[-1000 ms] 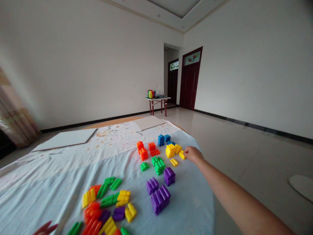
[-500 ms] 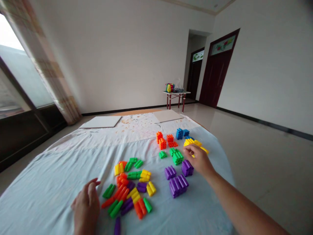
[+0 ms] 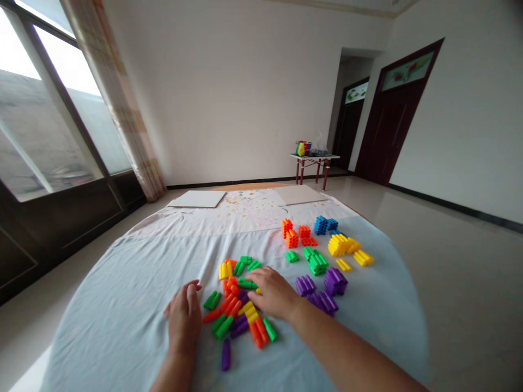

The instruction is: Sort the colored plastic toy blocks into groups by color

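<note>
A mixed heap of plastic bullet-shaped building blocks lies in front of me, with orange blocks (image 3: pixel 229 306), green blocks (image 3: pixel 223 325), a yellow block (image 3: pixel 225 270) and purple blocks (image 3: pixel 239 325). My right hand (image 3: pixel 272 292) reaches over the heap's right side, thumb and fingers apart around a mostly hidden yellow piece beside a green block (image 3: pixel 246 283). Whether the fingertips touch it is unclear. Left of the heap, my left hand (image 3: pixel 184 313) hovers or rests with loosely extended fingers, holding nothing. One purple block (image 3: pixel 226 355) lies apart nearest me.
Sorted by colour at right are purple stacks (image 3: pixel 335 281), green (image 3: pixel 317 261), orange (image 3: pixel 291 238), blue (image 3: pixel 321 225) and yellow (image 3: pixel 338 245). Two pale boards (image 3: pixel 200 199) lie at the far end of the cloth-covered table (image 3: pixel 134 294). A small table (image 3: pixel 314 157) holding bags stands beyond.
My right hand has moved from the yellow stack back left to the mixed heap. My left hand stays beside the heap. The view has turned slightly left.
</note>
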